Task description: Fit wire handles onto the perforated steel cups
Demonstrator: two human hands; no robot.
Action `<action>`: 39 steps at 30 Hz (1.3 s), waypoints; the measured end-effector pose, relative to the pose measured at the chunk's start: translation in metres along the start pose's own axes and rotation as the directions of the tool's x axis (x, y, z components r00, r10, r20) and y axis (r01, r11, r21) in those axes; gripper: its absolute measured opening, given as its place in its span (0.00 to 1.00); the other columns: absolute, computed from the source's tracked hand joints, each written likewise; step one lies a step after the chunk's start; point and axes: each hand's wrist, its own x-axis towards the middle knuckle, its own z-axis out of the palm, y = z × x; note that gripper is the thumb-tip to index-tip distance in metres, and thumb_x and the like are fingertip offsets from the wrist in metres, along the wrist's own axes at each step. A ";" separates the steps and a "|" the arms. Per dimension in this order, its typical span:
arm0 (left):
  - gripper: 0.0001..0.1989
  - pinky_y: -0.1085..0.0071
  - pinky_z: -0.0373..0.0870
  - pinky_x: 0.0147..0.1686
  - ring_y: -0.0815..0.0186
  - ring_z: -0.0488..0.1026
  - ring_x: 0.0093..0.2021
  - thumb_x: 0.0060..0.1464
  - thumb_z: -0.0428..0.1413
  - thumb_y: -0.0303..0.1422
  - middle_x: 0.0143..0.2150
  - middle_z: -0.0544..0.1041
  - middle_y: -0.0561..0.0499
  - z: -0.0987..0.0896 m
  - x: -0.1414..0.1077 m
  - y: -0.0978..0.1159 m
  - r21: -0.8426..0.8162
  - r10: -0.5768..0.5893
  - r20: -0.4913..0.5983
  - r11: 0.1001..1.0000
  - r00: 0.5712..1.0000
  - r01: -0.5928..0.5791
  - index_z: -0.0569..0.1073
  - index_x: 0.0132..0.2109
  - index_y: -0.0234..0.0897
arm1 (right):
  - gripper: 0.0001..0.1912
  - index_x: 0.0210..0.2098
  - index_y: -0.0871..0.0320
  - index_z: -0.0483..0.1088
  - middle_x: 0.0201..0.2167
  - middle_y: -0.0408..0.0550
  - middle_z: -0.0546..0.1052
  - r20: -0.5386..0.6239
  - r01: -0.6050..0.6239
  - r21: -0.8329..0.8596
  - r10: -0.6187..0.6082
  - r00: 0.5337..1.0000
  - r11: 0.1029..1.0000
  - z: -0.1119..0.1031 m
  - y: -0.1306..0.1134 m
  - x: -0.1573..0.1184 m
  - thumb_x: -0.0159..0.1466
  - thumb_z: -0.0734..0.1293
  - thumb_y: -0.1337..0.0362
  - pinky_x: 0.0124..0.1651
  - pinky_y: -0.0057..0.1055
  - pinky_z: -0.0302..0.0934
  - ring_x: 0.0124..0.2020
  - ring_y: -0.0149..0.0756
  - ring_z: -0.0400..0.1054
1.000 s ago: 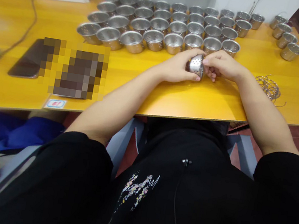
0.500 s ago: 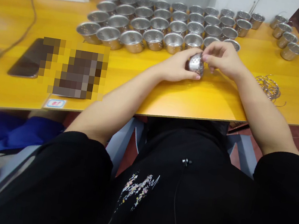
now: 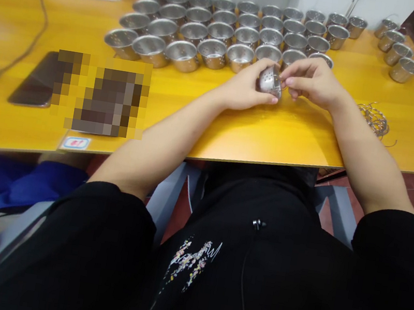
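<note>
On my head-camera feed, a person sits at a long yellow wood-grain table (image 3: 269,133), arms reaching forward, both bare hands together just in front of the nearest row of cups. The left hand (image 3: 246,85) is curled closed around a small perforated steel cup (image 3: 270,80), which is held up off the tabletop and tilted on its side. The right hand (image 3: 311,80) is narrow, its fingers and thumb pinched in against the cup's open side, which they mostly hide from me.

From here, I judge slipping to be the main risk: polished steel is smooth, and a loosened grip could let the cup drop and roll. The rows of steel cups (image 3: 212,53) are close, so a sudden outward move of the right hand could knock the nearest ones. A tangle of thin wire (image 3: 373,120) lies to the right, where a stray end could snag a hand or cup.

The held cup is bright, silvery and bowl-shaped. Its rounded base faces up toward me, dotted with small round holes. The cups in the rows look much the same, standing open side up.
</note>
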 end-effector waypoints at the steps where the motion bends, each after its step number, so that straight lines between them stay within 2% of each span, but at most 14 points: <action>1: 0.47 0.34 0.77 0.86 0.32 0.82 0.79 0.48 0.80 0.48 0.78 0.87 0.44 0.000 0.000 0.000 0.004 -0.003 -0.001 1.000 1.000 0.003 0.82 0.76 0.54 | 0.23 0.37 0.42 0.88 0.32 0.42 0.89 0.019 -0.015 0.002 0.014 1.000 1.000 -0.001 0.000 -0.001 0.53 0.97 0.45 0.37 0.45 0.80 0.33 0.45 0.77; 6: 0.48 0.35 0.72 0.90 0.30 0.80 0.82 0.46 0.80 0.48 0.79 0.87 0.44 -0.003 -0.001 0.002 0.012 0.014 0.008 1.000 1.000 -0.015 0.83 0.75 0.52 | 0.18 0.37 0.47 0.91 0.31 0.42 0.88 0.084 -0.022 -0.053 0.027 0.996 0.998 0.003 0.005 -0.002 0.56 0.97 0.54 0.33 0.40 0.78 0.29 0.41 0.77; 10: 0.49 0.35 0.71 0.91 0.30 0.79 0.82 0.45 0.82 0.51 0.79 0.87 0.46 -0.005 -0.002 0.005 0.009 0.011 0.027 1.000 1.000 -0.011 0.84 0.75 0.55 | 0.17 0.37 0.51 0.91 0.27 0.42 0.85 0.085 0.000 -0.095 0.008 0.996 0.996 0.009 0.009 0.001 0.58 0.97 0.58 0.30 0.37 0.73 0.26 0.38 0.73; 15: 0.50 0.35 0.67 0.94 0.29 0.78 0.85 0.44 0.82 0.55 0.81 0.87 0.48 -0.007 -0.003 0.005 0.016 0.019 0.034 1.000 0.999 -0.019 0.84 0.75 0.57 | 0.17 0.36 0.50 0.90 0.23 0.40 0.79 0.065 0.006 -0.179 0.005 0.998 0.984 0.015 0.010 0.001 0.59 0.97 0.58 0.28 0.35 0.68 0.23 0.37 0.70; 19: 0.51 0.33 0.67 0.94 0.28 0.78 0.85 0.44 0.82 0.55 0.83 0.86 0.48 -0.008 -0.003 0.004 0.024 0.013 0.032 1.000 0.999 -0.014 0.85 0.76 0.56 | 0.14 0.36 0.49 0.90 0.23 0.39 0.79 0.049 0.031 -0.264 -0.019 0.999 0.964 0.016 0.014 0.002 0.61 0.95 0.58 0.29 0.36 0.65 0.23 0.37 0.68; 23: 0.51 0.31 0.68 0.94 0.28 0.78 0.85 0.42 0.82 0.54 0.82 0.86 0.49 -0.009 -0.002 0.002 0.022 0.015 0.038 1.000 0.999 -0.016 0.85 0.75 0.58 | 0.10 0.37 0.49 0.90 0.24 0.40 0.80 0.061 0.073 -0.339 -0.055 0.997 0.938 0.015 0.019 0.005 0.64 0.91 0.56 0.33 0.39 0.66 0.26 0.41 0.69; 26: 0.51 0.29 0.68 0.93 0.27 0.79 0.84 0.41 0.83 0.54 0.80 0.87 0.50 -0.008 -0.001 -0.001 0.015 0.025 0.031 1.000 0.999 -0.026 0.86 0.74 0.59 | 0.09 0.37 0.49 0.89 0.29 0.42 0.84 0.081 0.125 -0.396 -0.101 0.992 0.910 0.016 0.020 0.007 0.65 0.88 0.56 0.40 0.42 0.71 0.32 0.45 0.75; 29: 0.50 0.31 0.72 0.90 0.29 0.81 0.81 0.43 0.83 0.55 0.79 0.88 0.48 -0.006 -0.001 -0.003 0.000 0.037 0.042 0.999 0.998 -0.038 0.86 0.74 0.57 | 0.09 0.35 0.49 0.86 0.32 0.43 0.86 0.100 0.171 -0.451 -0.141 0.985 0.876 0.019 0.020 0.008 0.66 0.86 0.56 0.46 0.44 0.74 0.38 0.49 0.78; 33: 0.48 0.34 0.76 0.87 0.31 0.84 0.78 0.47 0.83 0.54 0.77 0.88 0.44 -0.004 -0.001 -0.004 -0.017 0.067 0.069 0.998 0.995 -0.066 0.85 0.74 0.53 | 0.09 0.35 0.49 0.83 0.30 0.43 0.82 0.105 0.186 -0.514 -0.154 0.983 0.838 0.025 0.016 0.005 0.69 0.83 0.58 0.44 0.43 0.72 0.37 0.47 0.75; 36: 0.46 0.34 0.77 0.86 0.31 0.84 0.78 0.49 0.82 0.54 0.76 0.88 0.41 -0.002 -0.002 -0.003 -0.034 0.076 0.084 0.997 0.993 -0.074 0.85 0.73 0.50 | 0.12 0.34 0.50 0.79 0.28 0.44 0.78 0.059 0.183 -0.566 -0.182 0.982 0.804 0.029 0.014 0.004 0.70 0.82 0.59 0.42 0.42 0.69 0.37 0.46 0.73; 39: 0.45 0.34 0.77 0.86 0.30 0.84 0.78 0.50 0.81 0.56 0.75 0.88 0.40 0.000 -0.003 0.001 -0.039 0.060 0.090 0.998 0.994 -0.057 0.85 0.72 0.49 | 0.16 0.33 0.48 0.75 0.29 0.45 0.80 -0.008 0.173 -0.610 -0.224 0.975 0.773 0.031 0.013 0.005 0.70 0.83 0.59 0.44 0.44 0.72 0.38 0.50 0.75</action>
